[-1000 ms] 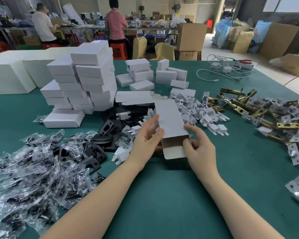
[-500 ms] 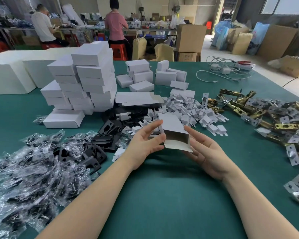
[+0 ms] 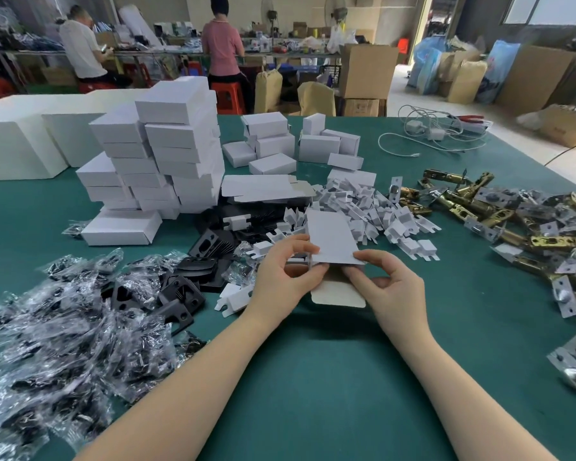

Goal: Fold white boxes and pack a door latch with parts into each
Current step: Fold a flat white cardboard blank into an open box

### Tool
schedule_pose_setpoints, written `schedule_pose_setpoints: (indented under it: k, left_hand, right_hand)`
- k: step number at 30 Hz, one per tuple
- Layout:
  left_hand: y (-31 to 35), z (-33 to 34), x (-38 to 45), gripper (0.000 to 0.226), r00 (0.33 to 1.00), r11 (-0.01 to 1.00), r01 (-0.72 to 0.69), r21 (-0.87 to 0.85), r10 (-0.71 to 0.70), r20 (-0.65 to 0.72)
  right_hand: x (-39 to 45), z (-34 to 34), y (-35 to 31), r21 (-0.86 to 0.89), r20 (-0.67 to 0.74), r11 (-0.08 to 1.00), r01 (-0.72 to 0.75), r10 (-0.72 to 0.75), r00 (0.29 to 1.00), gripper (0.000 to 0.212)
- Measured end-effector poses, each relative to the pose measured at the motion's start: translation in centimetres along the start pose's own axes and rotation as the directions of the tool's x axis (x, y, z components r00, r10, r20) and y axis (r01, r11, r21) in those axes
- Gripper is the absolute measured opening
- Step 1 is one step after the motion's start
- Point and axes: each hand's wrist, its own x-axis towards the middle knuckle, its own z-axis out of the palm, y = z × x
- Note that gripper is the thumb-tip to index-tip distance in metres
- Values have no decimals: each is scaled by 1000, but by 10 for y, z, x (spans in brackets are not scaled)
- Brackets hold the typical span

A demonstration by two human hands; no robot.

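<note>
Since before, we've tilted the box (image 3: pixel 330 242) flatter, near centre. Left hand (image 3: pixel 285 277) and right hand (image 3: pixel 388 287) pinch its near end; crease side flaps in before tucking the flap (image 3: pixel 338 292).

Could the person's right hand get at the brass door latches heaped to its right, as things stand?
Probably not yet: the right hand pinches the half-folded white cardboard box together with the left hand. Otherwise the green table toward the brass door latches lies bare.

The table cover (image 3: pixel 313 377) is showing plain teal green. The boxes (image 3: pixel 177 151) are looking white, the latches (image 3: pixel 479 214) brassy gold, the plates (image 3: pixel 180 294) black.
</note>
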Motion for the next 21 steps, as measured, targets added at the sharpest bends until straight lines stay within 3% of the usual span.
schedule_pose_setpoints:
  k: [4, 7, 11, 16, 21]
  left_hand:
    - [1, -3, 2, 15, 997, 995, 64, -82, -68, -43]
    - [1, -4, 4, 14, 993, 988, 80, -128, -90, -73]
    - [1, -4, 3, 25, 995, 988, 96, -123, -97, -4]
    - [4, -5, 2, 20, 995, 992, 91, -85, -88, 43]
    - [6, -6, 2, 27, 993, 986, 115, -117, -110, 50]
  right_hand:
    - [-3, 1, 0, -102, 38, 969, 224, -221, 975, 42]
    - [-2, 0, 6, -175, 160, 920, 350, -324, 932, 49]
    - [0, -2, 9, -263, 198, 902, 343, -297, 934, 39]
    - [-1, -8, 2, -340, 241, 839, 425, -359, 902, 35]
    - [1, -10, -3, -328, 293, 829, 453, -366, 883, 31]
